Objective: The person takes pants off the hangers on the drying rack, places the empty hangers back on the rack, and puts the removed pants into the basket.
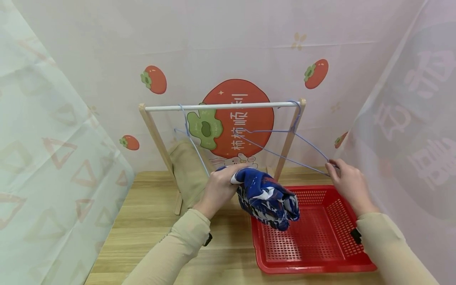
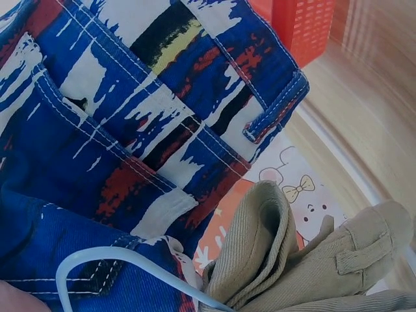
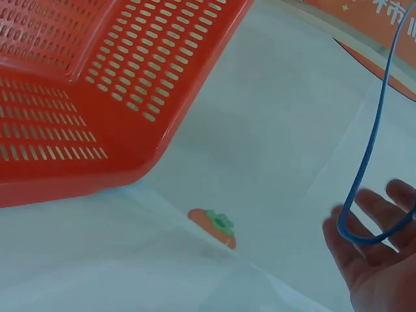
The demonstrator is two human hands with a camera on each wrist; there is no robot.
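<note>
In the head view my left hand [image 1: 221, 185] grips a bunched pair of blue pants [image 1: 265, 198] with white, red and black splashes. Their waistband and a belt loop fill much of the left wrist view, where only a sliver of the hand shows. My right hand [image 1: 347, 180] holds the right-hand corner of a blue wire hanger [image 1: 281, 157], whose hook is over the rack's rail. In the right wrist view the fingers [image 3: 344, 250] lie around that bent corner. Khaki pants [image 1: 189, 170] hang from a second hanger [image 1: 197, 152], left of the blue pants.
A wooden clothes rack [image 1: 156, 134] with a white rail [image 1: 228, 106] stands at the back of the wood-grain table [image 1: 132, 237]. Below my right hand sits a red perforated basket [image 1: 317, 269]. Printed cloth walls surround the table at the back and both sides.
</note>
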